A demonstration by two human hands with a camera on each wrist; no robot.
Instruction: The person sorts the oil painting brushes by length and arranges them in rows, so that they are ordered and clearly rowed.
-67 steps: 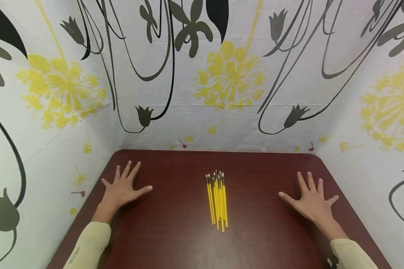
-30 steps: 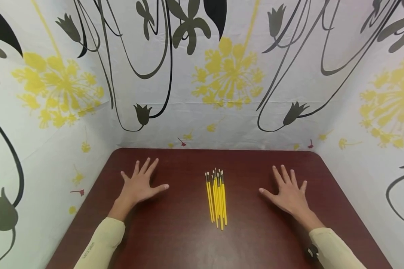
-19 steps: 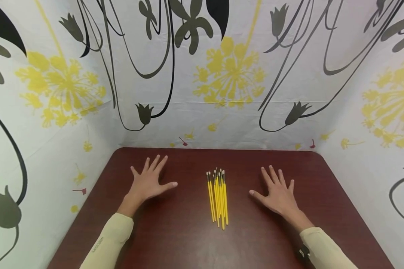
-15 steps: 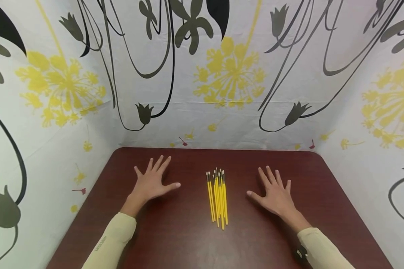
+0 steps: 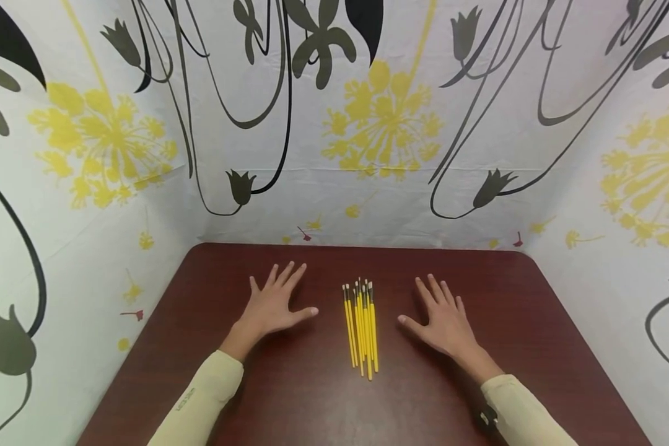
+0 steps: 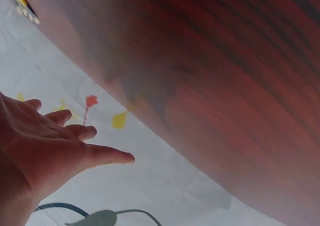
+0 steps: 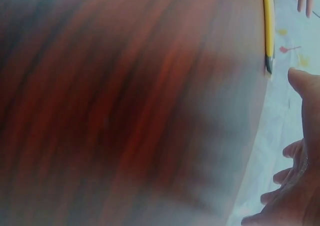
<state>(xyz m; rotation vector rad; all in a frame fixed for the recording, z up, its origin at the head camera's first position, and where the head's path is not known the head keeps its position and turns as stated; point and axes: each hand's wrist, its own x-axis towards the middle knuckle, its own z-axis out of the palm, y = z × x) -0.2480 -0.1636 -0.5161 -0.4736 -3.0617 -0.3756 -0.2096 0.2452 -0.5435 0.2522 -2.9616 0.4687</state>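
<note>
Several yellow-handled paintbrushes [image 5: 362,328] lie loosely side by side in the middle of the dark red table, bristle ends pointing away from me. To their left, my left hand [image 5: 273,306] is spread, palm down, with its thumb toward the brushes and apart from them. My right hand [image 5: 443,322] is spread in the same manner on the other side, also apart from the brushes. Neither hand holds anything. The left wrist view catches only the brush tips [image 6: 25,8] in a corner; a brush [image 7: 268,28] shows beside my right thumb in the right wrist view.
The table [image 5: 312,409] has a glossy wood-grain top with rounded far corners. White cloth [image 5: 290,142] printed with yellow and grey flowers hangs behind it and along both sides. A small black object [image 5: 487,416] shows by the right sleeve.
Both hands have moved inward from the table's sides toward the brushes, the left going right and the right going left. Their fingers stay spread, and the brushes lie as before.
</note>
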